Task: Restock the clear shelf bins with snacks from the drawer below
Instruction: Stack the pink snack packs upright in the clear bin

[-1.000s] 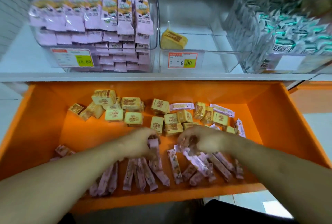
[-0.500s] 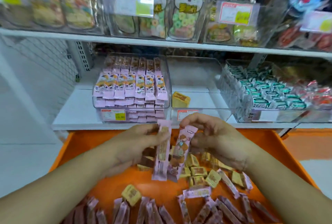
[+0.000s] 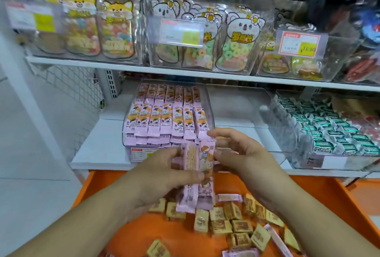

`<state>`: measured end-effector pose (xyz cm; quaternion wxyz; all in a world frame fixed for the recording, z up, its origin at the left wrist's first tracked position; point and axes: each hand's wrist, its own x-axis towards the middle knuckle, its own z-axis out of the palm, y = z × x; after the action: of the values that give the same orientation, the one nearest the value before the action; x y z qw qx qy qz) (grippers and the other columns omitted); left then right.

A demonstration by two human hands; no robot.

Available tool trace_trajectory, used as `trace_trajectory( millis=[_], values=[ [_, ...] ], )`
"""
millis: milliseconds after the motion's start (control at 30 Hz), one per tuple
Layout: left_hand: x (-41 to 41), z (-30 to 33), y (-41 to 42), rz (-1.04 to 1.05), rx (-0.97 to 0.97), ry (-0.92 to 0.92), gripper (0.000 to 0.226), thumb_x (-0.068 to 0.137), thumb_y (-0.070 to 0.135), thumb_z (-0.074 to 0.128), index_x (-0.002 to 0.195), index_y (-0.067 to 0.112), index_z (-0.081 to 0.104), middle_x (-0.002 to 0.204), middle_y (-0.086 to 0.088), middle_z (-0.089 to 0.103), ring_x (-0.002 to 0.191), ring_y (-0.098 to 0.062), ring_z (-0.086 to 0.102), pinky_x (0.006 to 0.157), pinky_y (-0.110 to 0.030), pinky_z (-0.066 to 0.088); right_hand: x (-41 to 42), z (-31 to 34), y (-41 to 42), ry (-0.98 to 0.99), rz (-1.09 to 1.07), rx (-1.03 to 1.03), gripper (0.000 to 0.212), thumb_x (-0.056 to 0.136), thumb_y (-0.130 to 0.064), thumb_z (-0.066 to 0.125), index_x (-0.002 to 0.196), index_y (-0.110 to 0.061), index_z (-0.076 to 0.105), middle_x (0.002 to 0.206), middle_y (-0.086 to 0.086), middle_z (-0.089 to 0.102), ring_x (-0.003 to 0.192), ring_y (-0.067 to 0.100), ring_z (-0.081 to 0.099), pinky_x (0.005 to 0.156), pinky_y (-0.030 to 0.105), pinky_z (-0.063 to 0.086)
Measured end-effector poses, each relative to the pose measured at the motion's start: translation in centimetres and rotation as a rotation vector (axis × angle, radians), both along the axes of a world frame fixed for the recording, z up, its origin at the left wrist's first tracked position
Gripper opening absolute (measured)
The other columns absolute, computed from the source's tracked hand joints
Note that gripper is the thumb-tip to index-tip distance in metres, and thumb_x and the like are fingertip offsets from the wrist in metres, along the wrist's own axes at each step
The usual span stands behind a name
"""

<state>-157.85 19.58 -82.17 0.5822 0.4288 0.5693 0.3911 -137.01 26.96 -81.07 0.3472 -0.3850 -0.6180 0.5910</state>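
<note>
I see white shop shelves with clear bins, and an orange drawer (image 3: 320, 211) across the bottom of the frame. In the centre my left hand (image 3: 156, 176) and right hand (image 3: 244, 158) both grasp a bundle of pink snack bars (image 3: 197, 174), held upright above the drawer, just in front of the pink-filled bin (image 3: 168, 116). Yellow square snacks (image 3: 222, 219) lie in the drawer below

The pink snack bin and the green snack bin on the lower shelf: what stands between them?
In the head view, a clear bin stands between the pink snack bin and the green snack bin; it looks nearly empty.
</note>
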Motion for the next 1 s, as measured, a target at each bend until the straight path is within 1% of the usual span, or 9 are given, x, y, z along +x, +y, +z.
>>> trace_trajectory(
  millis=[100,233,333,433,567,667,733,833,1000],
  values=[
    [-0.2,0.8,-0.2,0.056,0.062,0.019,0.049,0.071,0.026,0.096,0.115,0.026,0.075,0.108,-0.005,0.079,0.105,-0.033,0.074,0.1,-0.059,0.055,-1.0,0.1,-0.6,-0.05,-0.055,-0.03,0.055,0.075,-0.031,0.084,0.127,-0.039,0.066,0.112,0.004,0.073,0.101,0.028,0.075,0.098,0.056,0.057],
    [0.1,1.8,-1.0,0.128,0.165,0.156,0.049,0.084,0.023,0.086,0.126,0.031,0.061,0.095,0.009,0.08,0.087,-0.01,0.077,0.073,-0.03,0.064,-2.5,-0.1,-1.5,-0.153,-0.101,0.053,0.061,0.085,-0.013,0.084,0.128,-0.045,0.055,0.106,-0.005,0.071,0.096,0.019,0.075,0.085,0.047,0.064],
    [-0.3,1.7,-1.3,0.291,0.229,0.25,0.075,0.076,0.04,0.09,0.134,0.042,0.043,0.097,0.015,0.078,0.085,0.002,0.073,0.063,-0.016,0.056,-3.1,0.5,-1.8,-0.11,-0.152,0.088,0.045,0.088,-0.011,0.082,0.115,-0.036,0.056,0.107,0.0,0.071,0.091,0.021,0.076,0.084,0.045,0.063],
    [-1.1,2.2,-1.4,0.336,0.249,0.322,0.069,0.069,0.056,0.088,0.121,0.046,0.046,0.095,0.016,0.075,0.09,-0.002,0.07,0.074,-0.022,0.053,-3.7,1.6,-2.2,-0.097,-0.108,0.135,0.028,0.091,-0.013,0.078,0.104,-0.031,0.06,0.107,0.003,0.071,0.086,0.022,0.077,0.079,0.036,0.061],
    [-1.6,3.2,-2.2,0.294,0.276,0.239,0.056,0.067,0.067,0.074,0.116,0.047,0.057,0.101,0.018,0.074,0.087,0.007,0.068,0.07,-0.015,0.048,-4.9,1.9,-2.7,-0.061,-0.102,0.126,0.022,0.093,-0.007,0.075,0.104,-0.02,0.061,0.101,0.006,0.073,0.082,0.021,0.077,0.076,0.032,0.059],
    [-2.2,3.9,-2.5,0.234,0.3,0.121,0.048,0.082,0.044,0.081,0.124,0.056,0.06,0.113,0.021,0.07,0.093,0.011,0.067,0.074,-0.012,0.052,-5.5,2.0,-2.5,0.011,-0.147,0.087,0.02,0.095,0.001,0.07,0.106,-0.011,0.059,0.098,0.01,0.071,0.078,0.018,0.076,0.068,0.022,0.055],
    [-2.8,4.1,-2.8,0.17,0.316,0.116,0.062,0.086,0.024,0.083,0.13,0.059,0.056,0.114,0.023,0.07,0.097,0.009,0.068,0.079,-0.014,0.054,-5.7,2.2,-2.4,0.058,-0.154,0.041,0.02,0.095,0.004,0.068,0.108,-0.008,0.058,0.096,0.009,0.072,0.079,0.019,0.077,0.066,0.019,0.055],
    [-3.4,4.0,-2.9,0.202,0.353,0.219,0.075,0.079,0.028,0.09,0.132,0.065,0.053,0.122,0.023,0.065,0.106,0.01,0.065,0.088,-0.017,0.051,-6.0,2.4,-2.4,0.076,-0.144,0.011,0.019,0.096,0.001,0.068,0.11,-0.01,0.061,0.099,0.006,0.074,0.08,0.016,0.076,0.065,0.018,0.054],
    [-3.8,3.8,-2.7,0.301,0.397,0.259,0.069,0.07,0.033,0.095,0.125,0.058,0.06,0.114,0.02,0.067,0.1,0.007,0.065,0.078,-0.01,0.05,-6.4,2.4,-2.4,0.035,-0.103,0.023,0.027,0.094,-0.007,0.073,0.112,-0.026,0.068,0.11,-0.007,0.075,0.082,0.011,0.072,0.069,0.018,0.053]
  ],
)
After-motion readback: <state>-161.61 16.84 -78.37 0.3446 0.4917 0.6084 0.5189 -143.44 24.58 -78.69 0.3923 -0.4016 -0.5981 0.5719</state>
